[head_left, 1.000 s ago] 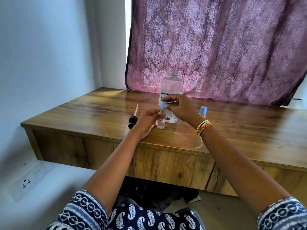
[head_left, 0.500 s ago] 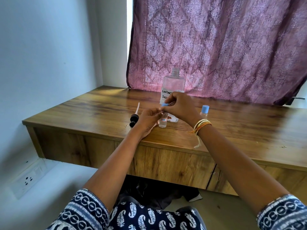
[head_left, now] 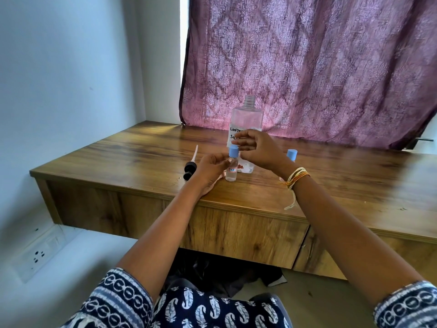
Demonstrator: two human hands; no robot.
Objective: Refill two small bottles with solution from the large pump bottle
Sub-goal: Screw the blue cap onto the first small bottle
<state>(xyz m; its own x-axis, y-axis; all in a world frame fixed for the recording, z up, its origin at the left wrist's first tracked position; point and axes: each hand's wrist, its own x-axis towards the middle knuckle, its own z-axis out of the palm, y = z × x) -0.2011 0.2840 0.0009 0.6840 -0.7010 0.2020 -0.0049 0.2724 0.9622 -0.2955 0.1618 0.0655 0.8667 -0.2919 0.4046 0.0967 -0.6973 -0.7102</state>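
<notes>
At the left of the wooden bench [head_left: 118,162] lies the black pump head with its white dip tube [head_left: 190,170], set on its side clear of the work, so the large bottle's neck is open for pouring. Next, the left hand [head_left: 210,172] rests on the bench and pinches the small clear bottle with the blue cap [head_left: 231,165] between its fingers [head_left: 229,160], keeping it upright and steady. Behind it stands the large clear square bottle with a handwritten label [head_left: 247,119], uncapped. The right hand [head_left: 257,150] hovers just beside the blue cap, fingers loosely spread and gripping nothing; the cap looks seated, so capping seems finished. Further right, half hidden behind that wrist, stands a second small blue-capped bottle [head_left: 291,155], upright on the bench.
</notes>
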